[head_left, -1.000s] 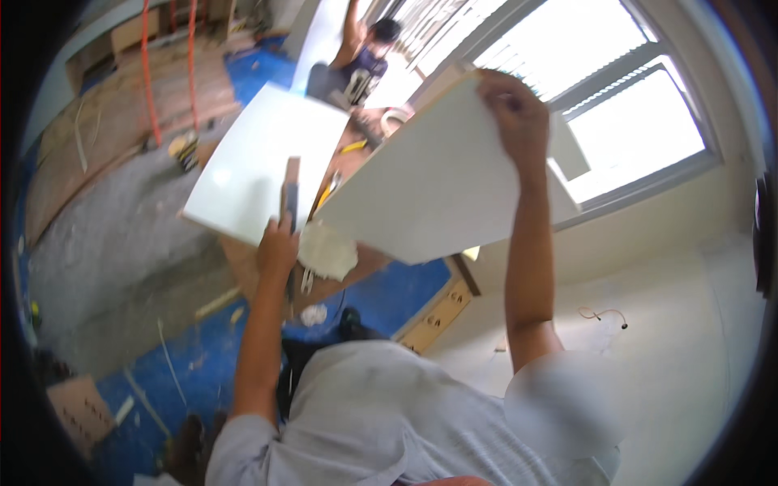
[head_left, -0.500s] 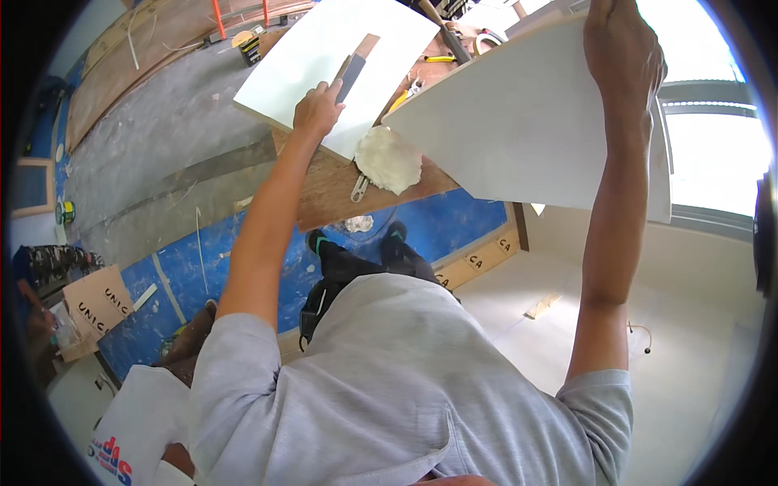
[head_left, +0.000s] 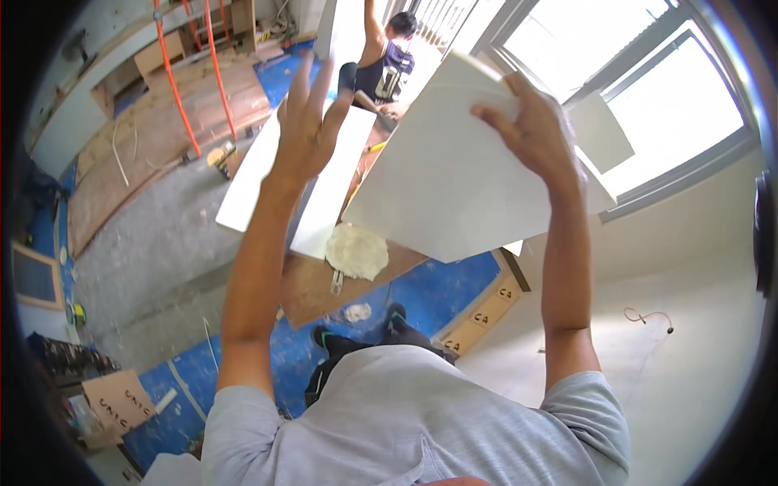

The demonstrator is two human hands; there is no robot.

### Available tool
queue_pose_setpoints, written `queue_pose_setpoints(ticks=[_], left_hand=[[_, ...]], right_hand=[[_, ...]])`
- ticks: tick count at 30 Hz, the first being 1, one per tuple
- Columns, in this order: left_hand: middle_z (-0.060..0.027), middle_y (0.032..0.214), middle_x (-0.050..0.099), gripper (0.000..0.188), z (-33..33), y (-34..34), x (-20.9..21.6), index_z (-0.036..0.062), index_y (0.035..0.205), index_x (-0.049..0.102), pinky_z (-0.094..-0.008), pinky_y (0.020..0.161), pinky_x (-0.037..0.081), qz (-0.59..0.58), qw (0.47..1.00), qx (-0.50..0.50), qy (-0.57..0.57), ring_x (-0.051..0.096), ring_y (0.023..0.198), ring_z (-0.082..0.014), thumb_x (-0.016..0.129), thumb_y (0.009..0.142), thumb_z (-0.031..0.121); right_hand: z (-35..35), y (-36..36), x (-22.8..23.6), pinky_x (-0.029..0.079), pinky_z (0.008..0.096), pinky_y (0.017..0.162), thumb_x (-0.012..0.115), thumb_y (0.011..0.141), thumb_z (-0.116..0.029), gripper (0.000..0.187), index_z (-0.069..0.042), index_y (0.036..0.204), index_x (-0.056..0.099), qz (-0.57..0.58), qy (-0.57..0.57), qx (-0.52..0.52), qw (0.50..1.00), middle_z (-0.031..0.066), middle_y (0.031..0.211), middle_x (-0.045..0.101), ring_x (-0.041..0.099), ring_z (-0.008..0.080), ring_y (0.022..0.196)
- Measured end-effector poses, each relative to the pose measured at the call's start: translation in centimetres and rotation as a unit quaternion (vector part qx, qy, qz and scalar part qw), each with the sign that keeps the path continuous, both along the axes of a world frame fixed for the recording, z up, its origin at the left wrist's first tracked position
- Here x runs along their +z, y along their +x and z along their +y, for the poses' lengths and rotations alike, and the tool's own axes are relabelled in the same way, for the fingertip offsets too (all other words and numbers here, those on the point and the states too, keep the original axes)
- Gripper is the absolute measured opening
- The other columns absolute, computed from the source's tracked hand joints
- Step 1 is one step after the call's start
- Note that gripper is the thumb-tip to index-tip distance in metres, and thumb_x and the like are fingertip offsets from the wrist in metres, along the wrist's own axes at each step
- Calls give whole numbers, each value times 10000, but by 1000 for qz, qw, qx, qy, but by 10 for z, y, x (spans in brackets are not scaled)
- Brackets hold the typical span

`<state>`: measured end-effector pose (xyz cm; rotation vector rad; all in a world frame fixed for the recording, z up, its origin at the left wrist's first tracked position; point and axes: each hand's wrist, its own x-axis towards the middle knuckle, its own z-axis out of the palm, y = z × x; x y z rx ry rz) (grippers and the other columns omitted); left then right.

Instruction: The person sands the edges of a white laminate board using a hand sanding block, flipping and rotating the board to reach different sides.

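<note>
My left hand (head_left: pixel 308 134) is raised, blurred, with fingers apart, over a white panel (head_left: pixel 332 190) lying on a brown board. A dark rounded thing (head_left: pixel 347 77) shows just beside its fingers; I cannot tell whether the hand touches it. A grey strip (head_left: pixel 301 212) on that panel is partly hidden by my left forearm. My right hand (head_left: pixel 535 134) is at the upper edge of a second, larger white panel (head_left: pixel 454 170), thumb over its face and other fingers at the edge. That panel stands tilted. A crumpled cream-coloured lump (head_left: pixel 356 251) sits between the panels' near corners.
The brown board (head_left: pixel 324 296) has a small metal tool (head_left: pixel 337 282) near its edge. Beyond, a co-worker (head_left: pixel 389 65) crouches near a wooden-handled tool (head_left: pixel 369 104). An orange ladder (head_left: pixel 174 81) stands far left, windows (head_left: pixel 664 89) at right. Blue sheeting (head_left: pixel 462 279) covers the floor around my feet.
My left hand has let go of the flat dark tool on the panel and lifted, fingers spreading. My right hand has shifted left and the large panel tilts differently. My view has risen, showing the co-worker.
</note>
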<state>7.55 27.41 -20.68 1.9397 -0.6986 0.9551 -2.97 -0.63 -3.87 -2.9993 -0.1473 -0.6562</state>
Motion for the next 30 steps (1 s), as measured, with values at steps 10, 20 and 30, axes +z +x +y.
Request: queue_pose_setpoints(ticks=[10,20,30], left_hand=[[-122,1683,248,770,-145,14,192,274,1628,288,-631,1211,53,101,884,-130,438,153,1547,-403,205,1012,727],[-211,1687,226,761,-122,-7,251,151,1633,268,-602,1188,222,13,925,-164,343,184,1526,-395,204,1063,651],[-176,1173,731,837,-108,47,198,100,1571,426,-463,1062,462,236,930,-243,140,680,1094,-302,262,1042,728]], right_hand=[[8,-11,-2,500,489,833,802,841,-478,501,-26,999,655,0,39,-8,999,180,902,736,703,373,939],[1,-22,-9,511,491,845,804,836,-484,511,-30,1023,660,-17,27,-18,999,166,931,742,708,374,952],[-3,-29,-2,508,492,869,804,843,-459,501,-36,1075,665,5,32,-18,999,158,969,736,697,383,982]])
